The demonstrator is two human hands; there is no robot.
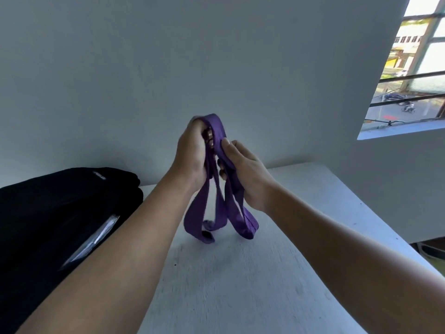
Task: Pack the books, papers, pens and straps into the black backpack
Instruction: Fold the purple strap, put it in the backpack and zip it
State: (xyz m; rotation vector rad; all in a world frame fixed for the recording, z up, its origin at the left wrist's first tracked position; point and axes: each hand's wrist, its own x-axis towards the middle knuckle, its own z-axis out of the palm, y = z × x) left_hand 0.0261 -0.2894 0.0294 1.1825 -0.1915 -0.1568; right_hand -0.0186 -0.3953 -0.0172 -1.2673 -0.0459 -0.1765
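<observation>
A purple strap (218, 213) hangs in folded loops above the white table (240, 285), its lowest loops near the tabletop. My left hand (192, 153) is closed around the top bend of the strap. My right hand (245, 174) pinches the same bundle just below, thumb pressed on the webbing. The black backpack (48, 213) lies on the table at the left, its opening showing the pale edges of papers (94, 242) inside. My left forearm crosses in front of the backpack's near side.
A plain white wall stands right behind the table. A barred window (409, 80) opens at the upper right. The table's right edge (385, 225) drops off to the floor.
</observation>
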